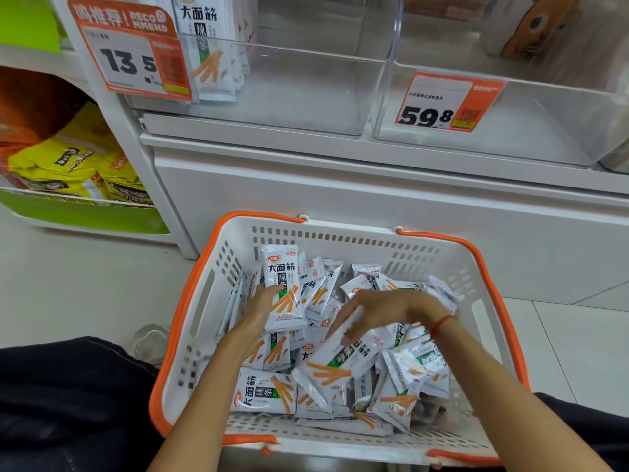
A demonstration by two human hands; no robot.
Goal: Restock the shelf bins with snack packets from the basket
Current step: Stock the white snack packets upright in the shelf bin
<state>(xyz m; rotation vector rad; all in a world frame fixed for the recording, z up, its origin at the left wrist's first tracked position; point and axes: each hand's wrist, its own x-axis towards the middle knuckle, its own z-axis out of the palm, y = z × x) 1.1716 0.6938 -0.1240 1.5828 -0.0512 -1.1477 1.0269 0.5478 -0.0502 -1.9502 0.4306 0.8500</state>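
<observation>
In the basket [204, 294], lower centre, the left hand [260, 306] grips an upright packet [284, 287] while the right hand [377, 311] pinches another packet [343, 361]. Best square both together, label forward, then lift to the clear bin [306, 86], upper centre.

Two orange price tags, 13.5 [131, 52] and 59.8 [444, 103], hang above; yellow bags [64, 165] fill a green-fronted rack at left; pale tiled floor [85, 284] below

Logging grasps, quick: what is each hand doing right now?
Left hand: holds an upright snack packet in the basket.
Right hand: grips a tilted packet; blurred.
</observation>
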